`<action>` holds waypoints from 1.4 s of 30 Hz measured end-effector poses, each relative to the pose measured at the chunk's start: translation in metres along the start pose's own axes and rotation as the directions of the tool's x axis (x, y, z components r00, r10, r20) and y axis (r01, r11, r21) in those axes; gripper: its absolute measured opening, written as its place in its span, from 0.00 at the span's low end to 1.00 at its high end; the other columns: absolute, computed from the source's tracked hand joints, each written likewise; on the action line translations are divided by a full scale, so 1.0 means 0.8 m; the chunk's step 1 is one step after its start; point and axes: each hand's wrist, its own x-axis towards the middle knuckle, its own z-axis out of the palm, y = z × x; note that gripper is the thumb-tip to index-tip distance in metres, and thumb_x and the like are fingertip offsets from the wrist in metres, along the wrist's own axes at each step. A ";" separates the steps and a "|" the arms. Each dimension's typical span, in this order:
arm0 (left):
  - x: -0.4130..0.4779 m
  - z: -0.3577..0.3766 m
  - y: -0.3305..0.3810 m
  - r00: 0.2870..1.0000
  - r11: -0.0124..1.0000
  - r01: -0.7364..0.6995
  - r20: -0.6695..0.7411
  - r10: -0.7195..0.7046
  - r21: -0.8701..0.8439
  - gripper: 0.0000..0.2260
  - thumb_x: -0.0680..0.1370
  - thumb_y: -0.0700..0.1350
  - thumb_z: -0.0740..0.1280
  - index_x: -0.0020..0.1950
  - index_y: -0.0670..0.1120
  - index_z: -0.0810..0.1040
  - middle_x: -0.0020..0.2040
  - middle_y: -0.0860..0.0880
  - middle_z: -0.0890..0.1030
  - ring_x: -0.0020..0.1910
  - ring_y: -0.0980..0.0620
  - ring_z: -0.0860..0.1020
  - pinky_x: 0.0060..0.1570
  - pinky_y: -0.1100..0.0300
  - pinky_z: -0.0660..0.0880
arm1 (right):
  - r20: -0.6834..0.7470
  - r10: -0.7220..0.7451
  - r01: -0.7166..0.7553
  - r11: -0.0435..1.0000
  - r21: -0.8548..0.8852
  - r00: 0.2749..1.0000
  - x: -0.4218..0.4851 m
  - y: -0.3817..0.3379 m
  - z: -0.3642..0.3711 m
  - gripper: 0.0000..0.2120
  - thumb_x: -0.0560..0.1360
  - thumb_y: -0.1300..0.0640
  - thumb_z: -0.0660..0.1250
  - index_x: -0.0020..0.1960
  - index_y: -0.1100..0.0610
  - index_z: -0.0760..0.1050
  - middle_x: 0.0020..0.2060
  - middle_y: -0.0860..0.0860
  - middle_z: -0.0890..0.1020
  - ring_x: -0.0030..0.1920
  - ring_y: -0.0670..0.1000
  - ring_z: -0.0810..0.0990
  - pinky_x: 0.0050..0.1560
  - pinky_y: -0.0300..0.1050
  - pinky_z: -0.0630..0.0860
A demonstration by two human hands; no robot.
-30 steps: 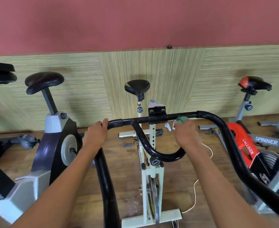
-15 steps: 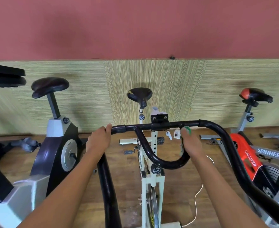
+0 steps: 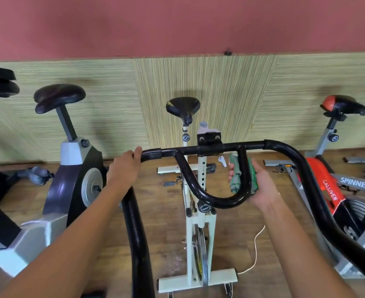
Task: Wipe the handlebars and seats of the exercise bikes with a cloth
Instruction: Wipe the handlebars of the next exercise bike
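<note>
Gripping the black handlebar (image 3: 231, 145) at its left bend with the left grip (image 3: 123, 171); cupping a green cloth (image 3: 235, 181) round its inner loop with the right grip (image 3: 263, 186).

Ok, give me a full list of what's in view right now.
handlebar: one, black, across the foreground
cloth: one, green, round the handlebar's inner loop
grey-black bike: one, left
cream bike: one, centre, carrying the handlebar
red bike: one, right
seats: three; black left, black centre, red-black right
cord: one, white, floor beside cream bike
left hand: one, grips handlebar's left bend
right hand: one, holds cloth on the loop
</note>
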 end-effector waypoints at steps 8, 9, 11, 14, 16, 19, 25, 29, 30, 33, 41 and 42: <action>0.000 -0.002 0.000 1.000 1.000 0.007 0.016 -0.006 -0.018 0.25 0.83 0.62 0.47 0.52 0.44 0.75 0.45 0.44 0.75 0.45 0.43 0.72 0.47 0.51 0.67 | 0.030 0.011 -0.014 0.995 0.101 0.999 -0.013 0.014 0.007 0.21 0.81 0.43 0.58 0.59 0.59 0.77 0.35 0.51 0.79 0.32 0.49 0.77 0.36 0.42 0.77; 0.000 -0.003 0.000 1.000 1.000 0.002 0.015 -0.002 -0.019 0.25 0.83 0.61 0.47 0.51 0.44 0.75 0.44 0.44 0.75 0.44 0.43 0.72 0.46 0.52 0.67 | 0.069 0.031 -0.040 0.989 0.140 0.997 -0.026 0.029 -0.002 0.18 0.81 0.45 0.59 0.55 0.58 0.78 0.34 0.50 0.77 0.32 0.49 0.76 0.38 0.42 0.76; 0.002 -0.003 0.001 1.000 0.999 -0.007 0.013 0.007 -0.033 0.26 0.83 0.61 0.47 0.52 0.43 0.76 0.43 0.44 0.75 0.44 0.43 0.72 0.46 0.52 0.67 | 0.119 0.029 -0.053 0.977 0.205 0.992 -0.047 0.053 -0.017 0.18 0.83 0.48 0.57 0.48 0.59 0.79 0.35 0.51 0.76 0.35 0.51 0.76 0.43 0.46 0.78; 0.002 -0.002 0.002 1.000 1.000 -0.003 0.021 0.004 -0.014 0.27 0.83 0.61 0.47 0.54 0.43 0.77 0.44 0.44 0.75 0.45 0.43 0.72 0.47 0.52 0.68 | 0.195 -0.026 -0.016 0.977 0.211 0.980 -0.058 0.078 -0.020 0.16 0.79 0.52 0.62 0.47 0.61 0.84 0.42 0.55 0.83 0.45 0.55 0.83 0.56 0.55 0.77; 0.003 0.000 0.002 1.000 1.000 0.004 0.015 -0.004 -0.015 0.27 0.83 0.61 0.47 0.54 0.43 0.77 0.42 0.46 0.75 0.44 0.44 0.72 0.45 0.52 0.67 | 0.270 -0.001 -0.039 0.989 0.143 0.963 -0.057 0.095 -0.010 0.19 0.70 0.54 0.73 0.59 0.60 0.83 0.57 0.59 0.83 0.59 0.59 0.82 0.67 0.64 0.71; 0.003 0.000 0.000 1.000 0.999 0.007 0.014 -0.006 -0.034 0.27 0.83 0.61 0.47 0.56 0.43 0.77 0.42 0.46 0.75 0.44 0.44 0.74 0.45 0.52 0.69 | 0.328 0.080 -0.122 0.987 0.108 0.941 -0.040 0.120 0.017 0.29 0.74 0.52 0.71 0.73 0.60 0.72 0.71 0.62 0.73 0.71 0.63 0.72 0.66 0.67 0.72; 0.004 -0.001 0.003 1.000 0.999 -0.004 0.022 0.005 -0.034 0.25 0.84 0.59 0.48 0.59 0.43 0.76 0.46 0.45 0.75 0.46 0.43 0.74 0.48 0.52 0.70 | 0.411 0.257 -0.287 0.958 0.012 0.875 0.050 0.121 0.067 0.32 0.83 0.45 0.59 0.78 0.65 0.59 0.74 0.66 0.66 0.75 0.63 0.66 0.75 0.60 0.63; 0.008 0.001 0.000 0.999 0.998 0.037 0.015 -0.037 -0.056 0.26 0.83 0.62 0.49 0.53 0.44 0.78 0.43 0.46 0.77 0.45 0.43 0.76 0.49 0.51 0.73 | 0.393 0.232 -0.252 0.968 -0.001 0.890 0.057 0.127 0.071 0.29 0.84 0.43 0.55 0.74 0.65 0.63 0.71 0.64 0.69 0.72 0.60 0.69 0.74 0.55 0.63; 0.008 0.001 -0.001 0.999 0.997 0.040 0.021 -0.039 -0.059 0.25 0.82 0.62 0.49 0.51 0.45 0.77 0.42 0.46 0.78 0.45 0.43 0.77 0.50 0.50 0.74 | 0.392 0.218 -0.242 0.970 0.011 0.894 0.051 0.130 0.065 0.28 0.84 0.43 0.54 0.74 0.64 0.63 0.70 0.63 0.69 0.71 0.60 0.69 0.75 0.54 0.62; 0.008 0.000 -0.001 0.999 0.998 0.042 0.025 -0.040 -0.046 0.25 0.82 0.61 0.48 0.48 0.45 0.77 0.42 0.44 0.79 0.45 0.42 0.78 0.49 0.49 0.75 | 0.479 0.237 -0.304 0.950 0.066 0.845 0.029 0.138 0.050 0.28 0.85 0.45 0.54 0.75 0.66 0.63 0.71 0.61 0.67 0.71 0.59 0.69 0.75 0.53 0.62; -0.006 -0.006 0.005 0.999 0.998 0.042 -0.031 -0.040 0.050 0.23 0.83 0.59 0.49 0.55 0.43 0.74 0.50 0.42 0.78 0.49 0.41 0.75 0.51 0.46 0.73 | 0.088 0.365 -0.357 0.929 -0.097 0.927 -0.042 0.176 0.028 0.15 0.82 0.50 0.63 0.60 0.61 0.76 0.51 0.63 0.84 0.53 0.59 0.82 0.57 0.57 0.80; -0.012 -0.008 0.007 0.996 0.996 0.012 -0.084 -0.005 0.089 0.22 0.83 0.58 0.51 0.57 0.43 0.74 0.53 0.42 0.78 0.52 0.40 0.75 0.55 0.45 0.72 | 0.060 0.404 -0.393 0.908 -0.145 0.913 -0.049 0.182 0.023 0.16 0.80 0.49 0.66 0.61 0.60 0.77 0.53 0.63 0.83 0.53 0.61 0.81 0.60 0.61 0.78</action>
